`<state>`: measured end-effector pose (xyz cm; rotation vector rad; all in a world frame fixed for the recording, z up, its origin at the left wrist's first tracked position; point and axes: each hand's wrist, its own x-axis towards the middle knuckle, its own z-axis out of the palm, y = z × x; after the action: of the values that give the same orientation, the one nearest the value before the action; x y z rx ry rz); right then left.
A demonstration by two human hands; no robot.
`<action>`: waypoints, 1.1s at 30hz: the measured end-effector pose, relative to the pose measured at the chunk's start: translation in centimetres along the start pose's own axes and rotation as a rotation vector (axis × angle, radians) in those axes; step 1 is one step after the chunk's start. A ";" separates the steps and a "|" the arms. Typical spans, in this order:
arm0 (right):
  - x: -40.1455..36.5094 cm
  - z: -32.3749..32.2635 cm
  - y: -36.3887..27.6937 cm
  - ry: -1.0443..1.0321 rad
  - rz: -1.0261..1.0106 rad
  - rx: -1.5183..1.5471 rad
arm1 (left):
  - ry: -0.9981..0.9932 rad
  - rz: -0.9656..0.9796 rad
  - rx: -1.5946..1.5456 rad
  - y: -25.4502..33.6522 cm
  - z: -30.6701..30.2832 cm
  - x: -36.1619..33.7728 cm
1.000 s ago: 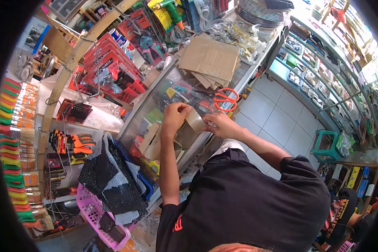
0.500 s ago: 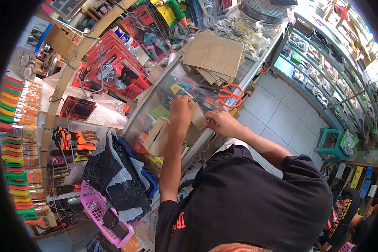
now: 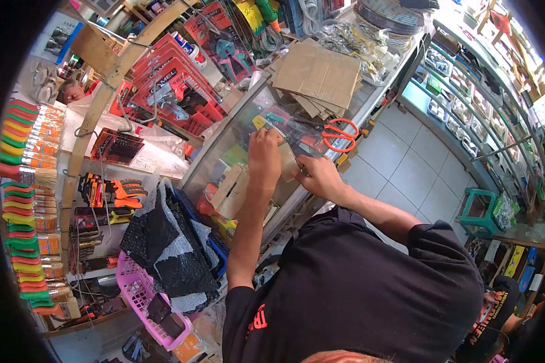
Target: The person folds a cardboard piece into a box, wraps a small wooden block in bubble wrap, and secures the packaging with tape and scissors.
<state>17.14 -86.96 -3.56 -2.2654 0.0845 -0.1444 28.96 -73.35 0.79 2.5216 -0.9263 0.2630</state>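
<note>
A small piece of cardboard (image 3: 289, 166) is between my two hands above the glass counter (image 3: 209, 148). My left hand (image 3: 265, 153) is closed on its far left side, knuckles up. My right hand (image 3: 318, 175) pinches the near right edge, thumb toward the piece. Orange-handled scissors (image 3: 340, 134) lie on the counter just beyond my right hand, their blades pointing left. Farther back is a stack of cut cardboard sheets (image 3: 318, 72). Another folded cardboard piece (image 3: 230, 192) rests left of my left forearm.
A pink basket (image 3: 127, 281) with black bubble wrap (image 3: 169, 248) stands at the lower left. Paintbrushes (image 3: 30, 212) hang along the left. Red carded tools (image 3: 175, 85) stand behind the counter. A green stool (image 3: 477, 212) is on the tiled floor to the right.
The view has shifted slightly, moving the scene to the right. My hands stay on the cardboard with little change. A person's head now shows in the left background.
</note>
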 end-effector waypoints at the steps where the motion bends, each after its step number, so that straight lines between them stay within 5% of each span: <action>1: -0.1 0.0 -0.3 -0.011 0.005 0.001 | -0.071 -0.027 -0.050 -0.6 0.0 0.3; 6: -0.1 0.7 0.0 0.057 -0.106 0.059 | -0.269 -0.086 -0.174 -2.2 -2.3 1.1; 9: 0.2 0.4 0.3 0.016 -0.060 0.093 | -0.288 0.093 -0.206 -3.9 -2.4 0.6; 15: -0.2 -0.1 0.6 0.013 -0.164 0.102 | -0.344 -0.110 -0.255 -1.9 -2.9 0.6; 18: -0.2 0.0 1.0 0.024 -0.209 0.102 | -0.317 -0.023 -0.181 -1.2 -3.3 -0.2; 24: -0.1 -0.9 0.7 -0.154 -0.047 0.162 | -0.327 0.018 -0.063 -0.8 -3.1 -0.3; 32: 1.3 -4.5 4.5 0.051 -0.199 0.140 | -0.255 0.027 -0.090 -1.4 -2.3 -0.6; 33: 2.0 -5.7 5.9 0.147 -0.229 -0.051 | -0.248 0.026 -0.088 -1.5 -2.3 -0.6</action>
<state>18.33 -95.34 -4.29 -2.3083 -0.0952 -0.4345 29.43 -70.96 2.11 2.4997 -1.0395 -0.0846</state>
